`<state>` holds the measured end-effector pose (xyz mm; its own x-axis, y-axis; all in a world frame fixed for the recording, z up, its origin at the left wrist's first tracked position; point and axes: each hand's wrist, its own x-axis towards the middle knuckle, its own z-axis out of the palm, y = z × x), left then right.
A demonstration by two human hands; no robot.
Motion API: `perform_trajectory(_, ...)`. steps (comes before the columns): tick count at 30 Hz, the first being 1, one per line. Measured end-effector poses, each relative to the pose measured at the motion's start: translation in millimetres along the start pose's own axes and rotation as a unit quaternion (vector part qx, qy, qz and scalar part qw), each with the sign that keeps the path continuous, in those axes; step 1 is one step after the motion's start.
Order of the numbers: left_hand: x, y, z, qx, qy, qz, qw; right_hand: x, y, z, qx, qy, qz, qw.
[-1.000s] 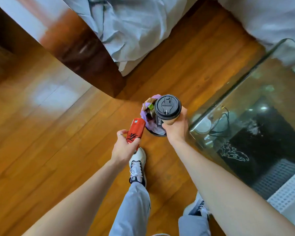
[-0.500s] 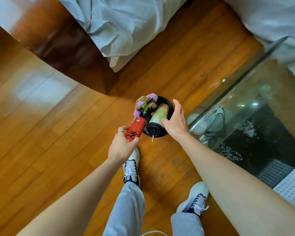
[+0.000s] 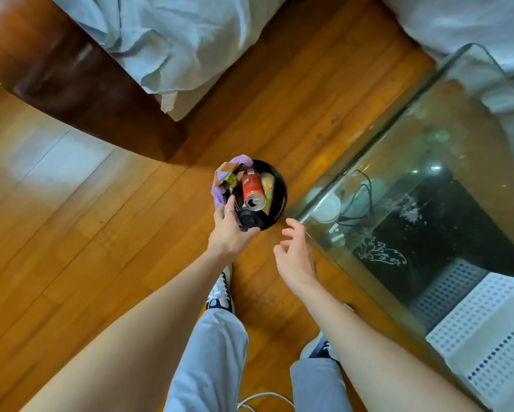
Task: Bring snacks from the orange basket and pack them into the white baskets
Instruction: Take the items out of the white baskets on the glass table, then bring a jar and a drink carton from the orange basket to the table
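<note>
A round black bin (image 3: 281, 188) stands on the wooden floor. Inside it lie a red can (image 3: 251, 188), a paper cup (image 3: 268, 182) with a black lid, and purple and gold wrappers (image 3: 226, 176). My left hand (image 3: 229, 233) is at the bin's near rim, with thumb and fingers spread beside the cup's lid and off the can. To the right of the bin my right hand (image 3: 294, 257) hovers with relaxed fingers and holds nothing. One white perforated basket (image 3: 487, 337) sits at the lower right. No orange basket is in view.
A glass table (image 3: 398, 138) runs along the right, close to my right hand, with cables and a dark patterned thing beneath it. A dark wooden bed frame (image 3: 95, 96) with pale sheets (image 3: 166, 40) fills the top left. My legs and shoes are below.
The paper cup went from my right hand into the black bin, then the red can from my left hand. My right hand drew back to the right.
</note>
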<state>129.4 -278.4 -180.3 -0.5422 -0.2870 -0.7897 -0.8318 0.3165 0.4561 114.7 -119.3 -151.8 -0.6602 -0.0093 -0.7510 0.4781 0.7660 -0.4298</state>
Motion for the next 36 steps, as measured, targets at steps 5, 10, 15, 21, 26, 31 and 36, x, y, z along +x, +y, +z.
perform_trajectory(5, -61.0, -0.3, -37.4, 0.009, -0.009, 0.006, 1.0, -46.7, -11.0, -33.8, 0.015, -0.051, 0.02, 0.998)
perform_trajectory(10, -171.0, -1.5, -121.2, 0.032, 0.002, -0.028, 0.999, -128.5, -63.8, -93.2, -0.09, -0.117, 0.007, 0.989)
perform_trajectory(15, -294.5, 2.4, -210.0, 0.02, 0.043, -0.016, 0.999, -214.1, -122.2, -131.6, -0.162, -0.128, -0.031, 0.978)
perform_trajectory(21, -447.1, -32.9, -257.5, -0.017, 0.175, -0.011, 0.984, -295.6, -178.3, -123.5, -0.206, -0.193, -0.148, 0.948)
perform_trajectory(26, -563.7, -88.6, -231.8, -0.136, 0.266, -0.063, 0.952, -353.3, -195.5, -97.2, -0.295, -0.264, -0.242, 0.886)
perform_trajectory(31, -651.2, -160.9, -188.1, -0.282, 0.332, -0.134, 0.89, -405.1, -212.2, -59.1, -0.436, -0.311, -0.296, 0.791)
perform_trajectory(36, -718.7, -248.1, -160.7, -0.438, 0.415, -0.209, 0.77, -452.1, -243.1, 18.7, -0.532, -0.321, -0.325, 0.713)
